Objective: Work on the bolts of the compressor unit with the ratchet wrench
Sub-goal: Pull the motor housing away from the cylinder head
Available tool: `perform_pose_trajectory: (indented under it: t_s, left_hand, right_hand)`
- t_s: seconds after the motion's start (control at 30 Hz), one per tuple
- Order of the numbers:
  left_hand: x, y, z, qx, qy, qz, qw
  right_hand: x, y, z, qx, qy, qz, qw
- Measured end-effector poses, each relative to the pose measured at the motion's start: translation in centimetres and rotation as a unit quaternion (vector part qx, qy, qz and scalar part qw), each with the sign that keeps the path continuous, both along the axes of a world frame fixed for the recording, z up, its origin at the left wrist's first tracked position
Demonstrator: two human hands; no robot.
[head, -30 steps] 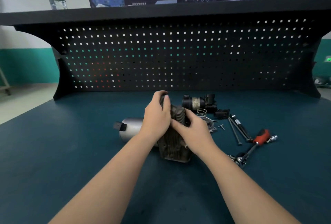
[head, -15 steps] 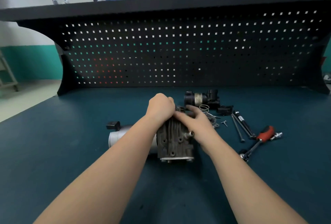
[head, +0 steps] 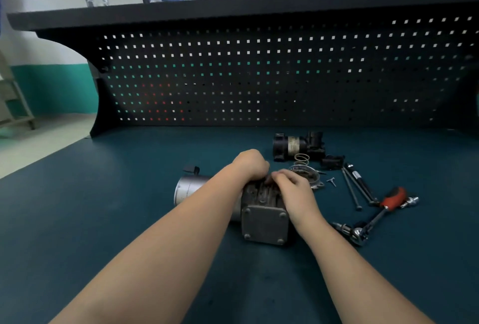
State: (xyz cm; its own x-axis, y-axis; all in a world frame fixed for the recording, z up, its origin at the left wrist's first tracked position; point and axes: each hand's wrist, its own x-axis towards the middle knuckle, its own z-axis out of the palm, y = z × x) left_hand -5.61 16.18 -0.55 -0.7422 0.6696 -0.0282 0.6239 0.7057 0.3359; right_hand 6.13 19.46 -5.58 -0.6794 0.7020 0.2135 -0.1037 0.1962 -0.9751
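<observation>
both hands on the compressor unit (head: 264, 220), mid counter (head: 103, 220). left hand (head: 250, 164) fingers curled shut over its far top edge. right hand (head: 294, 190) fingers (head: 278, 177) bent down on the finned top (clamped or only resting, cannot tell). ratchet wrench (head: 375, 216) lies untouched to the right, near long bolts (head: 355, 189).

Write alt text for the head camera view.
Both hands, left hand and right hand, grip the top of a compressor unit lying on a dark teal workbench. The red-handled ratchet wrench lies untouched to its right, beside loose rods and parts.
</observation>
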Motion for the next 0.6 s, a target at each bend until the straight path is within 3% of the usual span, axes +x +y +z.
perform_pose_trajectory:
  t_s: [0.2, 0.27, 0.33, 0.4, 0.43, 0.5, 0.6]
  left_hand:
    - [1.3, -4.6, 0.3, 0.145, 0.012, -0.154, 0.977]
    - [2.1, -7.4, -0.6, 0.104, 0.053, -0.219, 0.969]
    - [2.5, -9.1, -1.8, -0.004, 0.183, -0.22, 0.958]
    - [2.8, -9.4, -2.6, -0.044, 0.269, -0.202, 0.941]
    - [2.9, -9.3, -2.9, -0.032, 0.284, -0.194, 0.938]
    - [2.7, -9.1, -3.2, 0.005, 0.302, -0.193, 0.933]
    - [2.0, -9.2, -3.7, 0.022, 0.32, -0.201, 0.926]
  right_hand:
    - [-0.4, 1.1, 0.5, -0.015, 0.03, -0.008, 0.999]
    - [-0.5, 1.5, 0.5, -0.046, 0.02, -0.001, 0.999]
    - [-0.5, 2.0, 0.7, -0.047, -0.021, -0.01, 0.999]
    - [0.5, 3.0, 1.4, 0.01, -0.069, -0.071, 0.995]
    - [1.5, 3.7, 2.0, 0.055, -0.113, -0.134, 0.983]
    - [4.7, 6.2, 3.3, 0.129, -0.246, -0.286, 0.917]
    - [9.6, 9.2, 4.0, 0.078, -0.408, -0.34, 0.844]
